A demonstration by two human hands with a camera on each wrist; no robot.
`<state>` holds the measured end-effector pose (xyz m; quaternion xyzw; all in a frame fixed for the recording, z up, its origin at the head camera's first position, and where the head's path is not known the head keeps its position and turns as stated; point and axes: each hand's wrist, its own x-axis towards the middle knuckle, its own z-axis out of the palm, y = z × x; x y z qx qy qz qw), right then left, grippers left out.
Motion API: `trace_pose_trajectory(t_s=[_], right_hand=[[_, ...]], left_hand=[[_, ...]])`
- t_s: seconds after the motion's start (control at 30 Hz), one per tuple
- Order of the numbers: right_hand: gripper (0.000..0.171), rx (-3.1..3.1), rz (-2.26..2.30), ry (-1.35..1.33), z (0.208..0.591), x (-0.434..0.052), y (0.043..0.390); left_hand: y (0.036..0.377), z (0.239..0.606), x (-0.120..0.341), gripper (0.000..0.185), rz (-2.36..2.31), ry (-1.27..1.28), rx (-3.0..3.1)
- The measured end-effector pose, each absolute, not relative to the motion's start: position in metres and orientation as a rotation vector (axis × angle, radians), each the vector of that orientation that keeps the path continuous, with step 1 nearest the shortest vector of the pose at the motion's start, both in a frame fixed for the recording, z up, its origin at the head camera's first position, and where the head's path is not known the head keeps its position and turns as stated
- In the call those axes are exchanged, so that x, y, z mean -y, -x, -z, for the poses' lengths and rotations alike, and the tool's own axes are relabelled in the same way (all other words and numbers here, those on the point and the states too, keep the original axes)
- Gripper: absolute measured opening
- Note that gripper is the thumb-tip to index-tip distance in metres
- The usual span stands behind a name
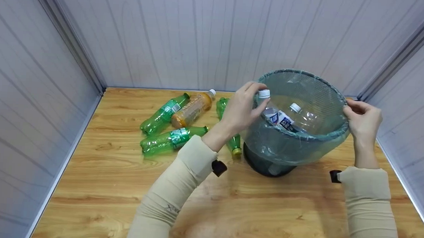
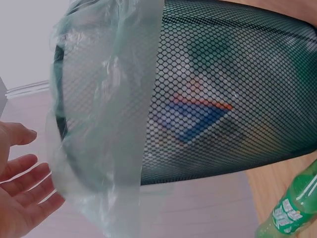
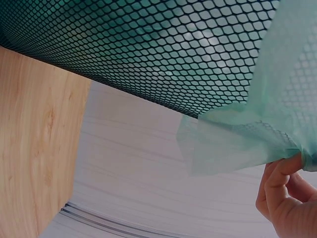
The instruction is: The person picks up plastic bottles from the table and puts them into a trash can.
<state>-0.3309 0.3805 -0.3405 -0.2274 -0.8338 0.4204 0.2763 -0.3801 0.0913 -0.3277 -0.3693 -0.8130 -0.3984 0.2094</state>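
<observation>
Bin (image 1: 319,103), a dark mesh one lined with a thin green bag (image 1: 287,149), stands tilted toward the camera right of centre, only its base on the worktop (image 1: 119,187). The right hand (image 1: 363,119) pinches the bag's edge at the right rim; the left hand (image 1: 242,110) rests on the left rim, fingers (image 2: 22,171) loosely spread. Tipped this far, it could roll over and spill the two clear bottles (image 1: 284,114) inside, or the bag could slip free. Green bottles (image 1: 166,136) and an orange one (image 1: 192,108) lie crowded at centre left.
</observation>
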Motion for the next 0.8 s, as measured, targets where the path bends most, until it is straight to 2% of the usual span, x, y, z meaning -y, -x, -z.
trace_pose_trajectory(t_s=[0.37,0.8], right_hand=[[0.028,2.249,-1.124,0.611,0.341,-0.381,0.331],[0.028,2.241,-1.125,0.599,0.342,-0.382,0.332]], left_hand=[[0.387,0.342,-0.068,0.028,1.182,0.983,2.157],[0.397,0.378,-0.032,0.025,1.014,0.85,2.403]])
